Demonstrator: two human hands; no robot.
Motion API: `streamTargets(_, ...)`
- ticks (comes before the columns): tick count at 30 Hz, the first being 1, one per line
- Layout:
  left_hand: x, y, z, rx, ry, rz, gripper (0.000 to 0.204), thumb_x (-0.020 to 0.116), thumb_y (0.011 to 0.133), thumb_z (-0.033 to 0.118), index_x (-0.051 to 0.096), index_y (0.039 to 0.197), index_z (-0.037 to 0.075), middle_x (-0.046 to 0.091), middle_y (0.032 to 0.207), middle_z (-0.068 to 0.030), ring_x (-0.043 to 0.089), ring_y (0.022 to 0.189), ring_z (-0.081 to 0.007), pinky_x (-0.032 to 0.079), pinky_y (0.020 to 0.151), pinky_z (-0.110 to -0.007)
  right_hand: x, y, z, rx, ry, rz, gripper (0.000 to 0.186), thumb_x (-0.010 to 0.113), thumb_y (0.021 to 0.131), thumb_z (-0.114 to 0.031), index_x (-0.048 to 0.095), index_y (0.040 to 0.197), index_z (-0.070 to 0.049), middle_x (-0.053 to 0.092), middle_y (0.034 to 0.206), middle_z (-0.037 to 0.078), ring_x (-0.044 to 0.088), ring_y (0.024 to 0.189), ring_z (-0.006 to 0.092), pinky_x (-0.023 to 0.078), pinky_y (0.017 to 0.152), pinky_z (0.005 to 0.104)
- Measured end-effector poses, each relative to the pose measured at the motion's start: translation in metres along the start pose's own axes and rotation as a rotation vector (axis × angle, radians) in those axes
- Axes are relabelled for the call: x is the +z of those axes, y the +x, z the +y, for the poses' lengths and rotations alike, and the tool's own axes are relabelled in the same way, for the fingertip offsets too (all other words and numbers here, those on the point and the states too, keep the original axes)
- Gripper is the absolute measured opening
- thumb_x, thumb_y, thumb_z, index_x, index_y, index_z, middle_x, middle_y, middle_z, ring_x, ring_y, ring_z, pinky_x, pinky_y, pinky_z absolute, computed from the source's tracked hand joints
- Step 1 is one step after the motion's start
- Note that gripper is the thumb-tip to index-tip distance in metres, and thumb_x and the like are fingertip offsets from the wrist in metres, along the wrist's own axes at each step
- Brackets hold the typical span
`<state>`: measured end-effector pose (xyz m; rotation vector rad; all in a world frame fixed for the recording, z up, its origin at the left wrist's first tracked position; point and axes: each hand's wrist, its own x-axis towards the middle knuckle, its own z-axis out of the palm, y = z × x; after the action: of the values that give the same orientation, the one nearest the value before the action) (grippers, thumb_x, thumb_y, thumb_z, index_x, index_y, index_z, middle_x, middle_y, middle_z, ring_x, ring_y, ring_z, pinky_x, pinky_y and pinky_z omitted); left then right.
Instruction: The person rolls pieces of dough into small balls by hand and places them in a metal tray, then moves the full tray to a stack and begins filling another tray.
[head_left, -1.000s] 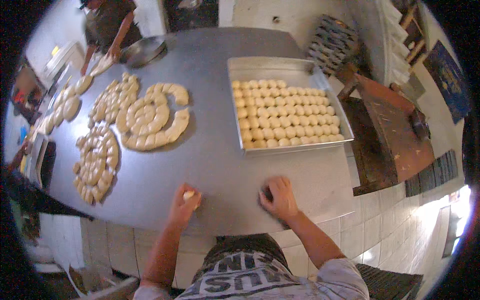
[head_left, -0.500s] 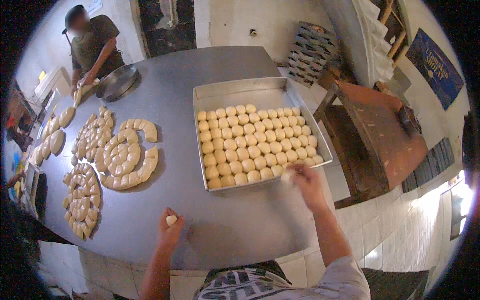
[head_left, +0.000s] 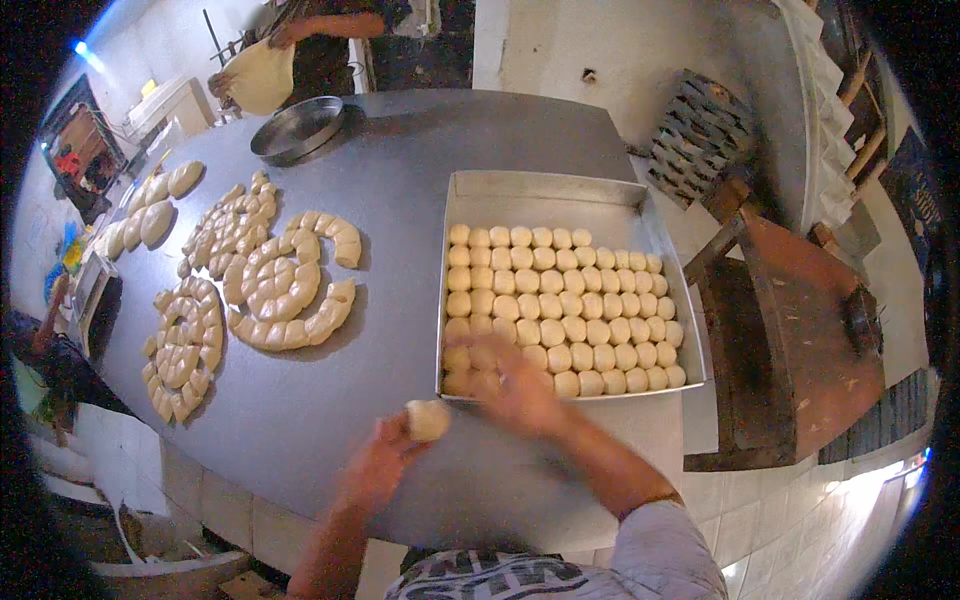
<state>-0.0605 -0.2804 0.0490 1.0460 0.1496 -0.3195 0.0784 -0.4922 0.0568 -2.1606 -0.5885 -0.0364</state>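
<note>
"At left?"
"Pale coils of segmented dough (head_left: pixel 275 285) on a grey metal table (head_left: pixel 420 140)."
"The left hand (head_left: pixel 380 465)?"
"Fingertips grip a round cream dough ball (head_left: pixel 428 421) beside the near left corner of a rectangular silver metal tray (head_left: pixel 545 200)."
"Pointing where?"
"It's round; I can't tell a long axis."
"And the right hand (head_left: pixel 520 395)?"
"Blurred over the tray's near left; whether its fingers grip, I can't tell."

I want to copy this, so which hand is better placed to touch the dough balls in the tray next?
Probably the right hand: it is over the near left corner of the tray, though its grip is blurred. The left hand is outside the tray, holding a dough ball.
</note>
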Motion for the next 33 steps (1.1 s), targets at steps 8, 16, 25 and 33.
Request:
streamTargets(8,-0.153,-0.023,0.037,0.074,1.137,0.520,0.027,0.054,0.089,0.026,0.060,0.107,0.007,0.062,0.102,-0.0104,0.059,0.094,-0.0212,0.045,0.083,-0.036,0.022,-0.198,-0.030,0.043,-0.247,-0.326,0.039,0.053,0.082,-0.021,0.052,0.120,-0.013,0.052,0.117,0.015,0.048,0.110,0.0330,0.034,0.097,0.0486)
streamTargets(16,-0.359,-0.072,0.101,0.445,2.026,1.160,0.048,0.054,0.085,0.033,0.047,0.126,0.009,0.048,0.124,-0.0166,0.040,0.118,-0.0389,0.031,0.100,-0.046,0.092,-0.139,-0.034,0.210,-0.563,0.111,0.043,0.054,0.080,-0.024,0.046,0.118,-0.005,0.044,0.119,0.022,0.040,0.111,0.0382,0.025,0.099,0.0506)
streamTargets(25,-0.386,-0.046,0.130,0.337,1.855,1.089,0.029,0.049,0.088,0.026,0.057,0.099,0.001,0.061,0.091,-0.0212,0.060,0.082,-0.0365,0.047,0.068,-0.046,0.062,-0.102,-0.019,0.412,-0.501,0.477,0.021,0.067,0.067,-0.017,0.056,0.080,-0.005,0.055,0.086,0.016,0.050,0.087,0.0367,0.040,0.077,0.0460)
streamTargets(33,-0.123,-0.050,0.070,0.079,0.731,0.312,0.026,0.051,0.089,0.023,0.051,0.109,0.006,0.053,0.092,-0.0019,0.048,0.073,-0.0101,0.043,0.058,-0.025,0.024,-0.151,-0.004,0.303,-0.586,0.363,0.021,0.060,0.074,-0.019,0.053,0.087,-0.003,0.052,0.099,0.017,0.047,0.094,0.0360,0.037,0.085,0.0454)
